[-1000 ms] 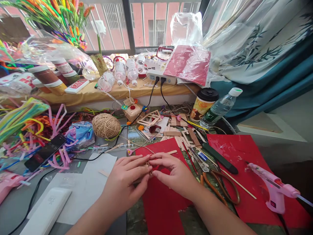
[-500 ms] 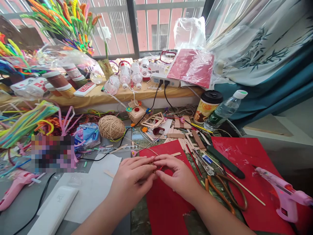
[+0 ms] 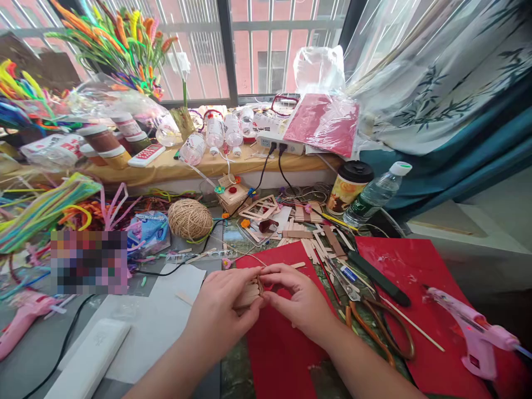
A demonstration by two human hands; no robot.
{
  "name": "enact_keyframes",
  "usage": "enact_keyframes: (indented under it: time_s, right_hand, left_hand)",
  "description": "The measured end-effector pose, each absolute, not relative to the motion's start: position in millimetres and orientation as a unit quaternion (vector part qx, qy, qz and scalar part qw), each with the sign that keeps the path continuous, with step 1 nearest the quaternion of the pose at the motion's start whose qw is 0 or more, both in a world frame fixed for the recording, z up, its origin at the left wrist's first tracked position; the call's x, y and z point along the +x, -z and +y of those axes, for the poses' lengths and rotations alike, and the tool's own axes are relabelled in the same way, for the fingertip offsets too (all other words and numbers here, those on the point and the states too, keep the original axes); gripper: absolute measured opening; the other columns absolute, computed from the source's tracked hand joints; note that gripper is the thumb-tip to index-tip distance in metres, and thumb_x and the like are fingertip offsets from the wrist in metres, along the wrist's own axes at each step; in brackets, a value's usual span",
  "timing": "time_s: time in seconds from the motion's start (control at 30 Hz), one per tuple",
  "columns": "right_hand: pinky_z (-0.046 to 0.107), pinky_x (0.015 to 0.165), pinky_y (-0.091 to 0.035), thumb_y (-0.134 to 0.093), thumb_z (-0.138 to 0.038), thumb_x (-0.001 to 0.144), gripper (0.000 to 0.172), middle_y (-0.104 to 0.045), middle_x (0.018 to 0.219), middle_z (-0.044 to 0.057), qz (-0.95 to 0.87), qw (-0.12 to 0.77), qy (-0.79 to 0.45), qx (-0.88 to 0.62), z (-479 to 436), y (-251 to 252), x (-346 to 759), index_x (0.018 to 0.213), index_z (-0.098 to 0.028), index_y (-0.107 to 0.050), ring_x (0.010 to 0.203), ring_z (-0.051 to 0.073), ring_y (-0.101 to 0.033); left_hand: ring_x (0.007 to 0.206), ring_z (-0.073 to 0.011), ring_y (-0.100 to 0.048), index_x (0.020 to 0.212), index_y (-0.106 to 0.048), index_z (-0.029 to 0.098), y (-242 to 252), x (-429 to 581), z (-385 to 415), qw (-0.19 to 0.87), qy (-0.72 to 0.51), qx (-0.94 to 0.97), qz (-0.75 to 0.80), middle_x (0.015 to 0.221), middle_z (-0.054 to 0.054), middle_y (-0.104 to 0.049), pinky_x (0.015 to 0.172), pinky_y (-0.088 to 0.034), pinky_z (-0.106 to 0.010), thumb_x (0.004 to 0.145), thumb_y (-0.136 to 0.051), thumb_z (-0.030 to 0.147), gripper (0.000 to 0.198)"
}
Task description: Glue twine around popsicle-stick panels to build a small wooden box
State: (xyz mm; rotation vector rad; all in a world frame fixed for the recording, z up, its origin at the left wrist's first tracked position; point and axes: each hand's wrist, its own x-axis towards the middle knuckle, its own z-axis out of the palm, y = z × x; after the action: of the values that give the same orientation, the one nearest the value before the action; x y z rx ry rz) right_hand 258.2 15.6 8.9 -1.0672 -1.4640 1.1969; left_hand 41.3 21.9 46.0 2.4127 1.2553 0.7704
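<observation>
My left hand (image 3: 218, 305) is wrapped around a small piece made of pale craft sticks (image 3: 248, 295), whose right end shows between thumb and fingers. Brown twine (image 3: 260, 285) lies along that end. My right hand (image 3: 301, 302) pinches with thumb and forefinger at the twine-covered edge, and its fingertips meet those of the left. A strand leads back from the hands toward a ball of twine (image 3: 190, 219). Beneath both hands lies a red sheet (image 3: 276, 354). The far side of the stick piece is hidden by my left fingers.
To the right are scissors (image 3: 390, 327), a dark green-handled tool (image 3: 378, 277) and a pink glue gun (image 3: 477, 332) on another red sheet. Loose craft sticks (image 3: 310, 241), a paper cup (image 3: 348, 188) and a water bottle (image 3: 376, 194) stand behind. Another pink glue gun (image 3: 25, 321) lies left.
My left hand has turned, so the craft-stick piece now shows between its thumb and fingers. My right hand keeps its pinch at the edge. The camera view has shifted slightly.
</observation>
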Motion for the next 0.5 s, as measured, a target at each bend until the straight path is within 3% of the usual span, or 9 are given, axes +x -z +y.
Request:
enact_keyframes:
  time_s: [0.2, 0.4, 0.5]
  right_hand:
    - [0.046, 0.105, -0.059, -0.083, -0.024, 0.088, 0.025, -0.08, 0.123, 0.008, -0.592, 0.475, -0.485, -0.434, 16.3, -9.7, 257.6, 0.112, -0.03, -0.087, 0.117, 0.028, -0.075]
    - [0.049, 0.11, -0.057, -0.085, -0.024, 0.088, 0.025, -0.081, 0.125, 0.007, -0.593, 0.485, -0.474, -0.434, 16.1, -5.7, 257.7, 0.112, -0.031, -0.087, 0.119, 0.029, -0.075]
    - [0.048, 0.111, -0.056, -0.085, -0.024, 0.089, 0.028, -0.08, 0.127, 0.007, -0.598, 0.483, -0.472, -0.432, 15.7, -5.4, 258.1, 0.116, -0.032, -0.086, 0.121, 0.028, -0.074]
  left_hand:
    - [0.126, -0.0291, -0.071, 0.132, -0.063, 0.028, -45.3, 42.1, 21.5, 0.123, -0.286, 0.837, 0.45, 0.142, -0.007, -0.073, 0.101, -0.054, -0.043, 0.092, -0.073, 0.025, 0.041]
    - [0.11, -0.0269, -0.076, 0.138, -0.058, 0.031, -47.8, 43.1, 21.1, 0.128, -0.276, 0.847, 0.436, 0.127, -0.003, -0.08, 0.097, -0.053, -0.042, 0.094, -0.071, 0.024, 0.046]
    - [0.112, -0.0272, -0.075, 0.133, -0.061, 0.03, -49.8, 43.9, 21.2, 0.127, -0.27, 0.851, 0.431, 0.127, -0.004, -0.079, 0.097, -0.053, -0.042, 0.095, -0.069, 0.022, 0.039]
